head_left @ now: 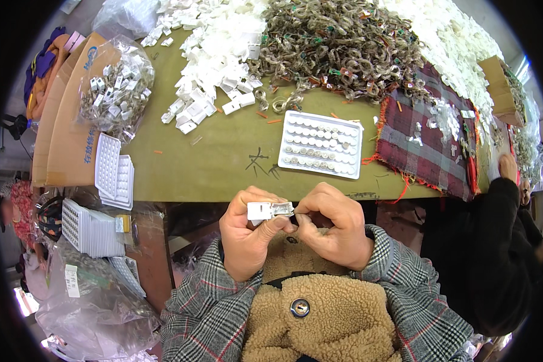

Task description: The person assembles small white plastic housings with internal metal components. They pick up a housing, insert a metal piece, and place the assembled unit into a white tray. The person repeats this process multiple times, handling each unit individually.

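Observation:
My left hand [247, 235] is closed around a small white plastic casing [259, 211], thumb below and fingers above. From the casing's right end a greyish, shiny inner part [282, 209] shows. At that end my right hand [336, 226] is closed in a pinch, thumb against forefinger; whatever lies between the tips is too small or hidden to name. Both hands are just off the table's near edge. Beyond them on the table lies a white tray [359, 145] with rows of small round white and silvery pieces.
A heap of white casings [205, 78], a pile of coiled wires [344, 45] and a plaid cloth [425, 133] cover the green table [211, 169]. At left are a cardboard box [63, 120], a bagged batch [117, 90] and stacked trays [90, 226]. A co-worker's sleeve [495, 241] is at right.

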The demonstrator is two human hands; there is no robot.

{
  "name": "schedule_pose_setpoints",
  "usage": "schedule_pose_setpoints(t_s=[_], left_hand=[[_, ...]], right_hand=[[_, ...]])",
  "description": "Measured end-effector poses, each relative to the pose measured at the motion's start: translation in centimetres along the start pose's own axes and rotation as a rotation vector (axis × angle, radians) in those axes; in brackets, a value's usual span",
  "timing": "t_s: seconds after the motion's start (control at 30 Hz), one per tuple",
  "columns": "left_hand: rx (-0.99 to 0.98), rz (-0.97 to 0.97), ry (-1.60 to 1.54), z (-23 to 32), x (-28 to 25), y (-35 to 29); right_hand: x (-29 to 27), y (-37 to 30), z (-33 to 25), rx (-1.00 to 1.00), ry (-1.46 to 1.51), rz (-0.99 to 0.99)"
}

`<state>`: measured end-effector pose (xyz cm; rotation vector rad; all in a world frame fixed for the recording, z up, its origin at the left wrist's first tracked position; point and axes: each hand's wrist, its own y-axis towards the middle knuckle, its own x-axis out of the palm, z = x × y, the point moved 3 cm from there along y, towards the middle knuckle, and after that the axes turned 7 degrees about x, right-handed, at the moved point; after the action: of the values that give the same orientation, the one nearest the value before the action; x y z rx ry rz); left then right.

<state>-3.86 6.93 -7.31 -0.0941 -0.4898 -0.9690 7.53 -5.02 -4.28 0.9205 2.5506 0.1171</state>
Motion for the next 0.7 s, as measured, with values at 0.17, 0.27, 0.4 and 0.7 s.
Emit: schedule_pose_setpoints(t_s=[0.17,0.27,0.4,0.7], left_hand=[[0.057,-0.025,0.152,0.5,0.2,-0.2],[0.134,-0.066,0.234,0.7,0.1,-0.2],[0.23,-0.095,0.261,1.0,0.3,-0.3],[-0.333,-0.035,-0.459,-0.8,0.4,-0.8]], right_hand=[[-0.1,-0.1,-0.1,-0.041,-0.056,0.03],[0.0,-0.3,0.2,0.094,0.06,-0.021],[0.2,-0.7,1.6,0.588,0.608,-0.231],[-0.4,-1.0,1.2,0.385,0.431,-0.061]])
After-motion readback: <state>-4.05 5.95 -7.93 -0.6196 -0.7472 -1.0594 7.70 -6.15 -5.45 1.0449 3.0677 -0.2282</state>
